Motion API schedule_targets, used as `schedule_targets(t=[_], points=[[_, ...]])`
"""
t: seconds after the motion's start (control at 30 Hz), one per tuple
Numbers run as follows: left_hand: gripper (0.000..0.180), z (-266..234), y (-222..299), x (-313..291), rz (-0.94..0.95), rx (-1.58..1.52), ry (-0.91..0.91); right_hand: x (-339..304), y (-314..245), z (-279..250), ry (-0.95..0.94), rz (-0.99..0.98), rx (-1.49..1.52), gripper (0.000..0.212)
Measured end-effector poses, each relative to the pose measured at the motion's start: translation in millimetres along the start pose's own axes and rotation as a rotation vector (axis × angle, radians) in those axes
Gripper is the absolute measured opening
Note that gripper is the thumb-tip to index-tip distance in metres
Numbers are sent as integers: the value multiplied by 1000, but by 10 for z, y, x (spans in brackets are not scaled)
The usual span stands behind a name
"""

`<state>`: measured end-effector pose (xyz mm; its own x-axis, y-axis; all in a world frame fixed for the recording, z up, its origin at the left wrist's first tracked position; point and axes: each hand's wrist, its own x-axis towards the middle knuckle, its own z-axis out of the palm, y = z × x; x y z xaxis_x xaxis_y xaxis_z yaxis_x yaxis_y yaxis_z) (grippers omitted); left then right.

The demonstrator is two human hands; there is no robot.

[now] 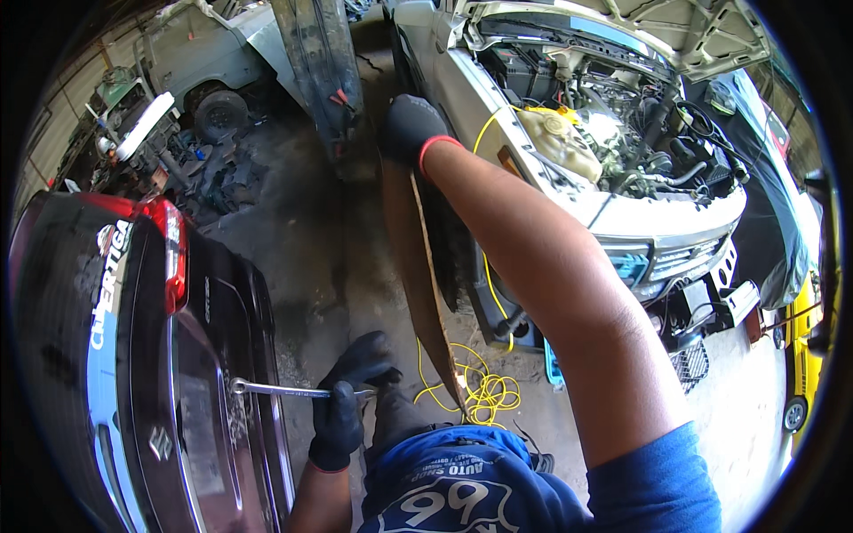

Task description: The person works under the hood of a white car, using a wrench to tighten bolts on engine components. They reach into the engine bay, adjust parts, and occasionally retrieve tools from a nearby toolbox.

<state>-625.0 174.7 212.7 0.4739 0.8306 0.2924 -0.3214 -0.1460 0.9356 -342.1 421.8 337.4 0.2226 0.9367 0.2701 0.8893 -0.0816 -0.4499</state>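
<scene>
A steel wrench with a ring end lies across my left hand, which wears a dark glove and is closed around its shank. The ring end points left, over the back of a dark maroon car. Farther off, my right hand, in a dark glove with a red cuff, is closed on the top end of a long brown flat panel. This panel stands nearly edge-on and reaches down toward my waist. Its material I cannot make out.
On the right, a silver car has its hood up and its engine exposed. A yellow hose lies coiled on the concrete floor by my feet. A dark upright panel, scattered parts and a grey vehicle are at the far left.
</scene>
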Motion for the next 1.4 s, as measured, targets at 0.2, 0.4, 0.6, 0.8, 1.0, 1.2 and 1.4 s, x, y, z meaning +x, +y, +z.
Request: schedule_targets(t=[0.2, 0.4, 0.6, 0.8, 1.0, 1.2, 1.4], points=[[67, -548, -303, 1725, -98, -4, -480, 1344, 411, 546, -35, 19, -41, 23], [32, -820, -1182, 3132, 171, 351, -734, 2214, 952, 1317, -55, 192, 53, 30], [14, -665, -1736, 4292, 468, 732, -585, 2187, 1124, 610, 129, 92, 342, 46], [28, -810, -2174, 5527, 547, 746, -485, -48, 278, -334, 385, 259, 587, 39], [33, -91, -2495, 5712, 515, 728, -460, -2816, 219, 400, 467, 1113, 825, 35], [40, 88, -2721, 5784, 402, 741, -342, -5568, 109, 1862, 815, 1828, 835, 36], [25, -530, -2895, 6281, 758, 835, -562, -7129, 313, 2340, 609, 2022, 1078, 39]])
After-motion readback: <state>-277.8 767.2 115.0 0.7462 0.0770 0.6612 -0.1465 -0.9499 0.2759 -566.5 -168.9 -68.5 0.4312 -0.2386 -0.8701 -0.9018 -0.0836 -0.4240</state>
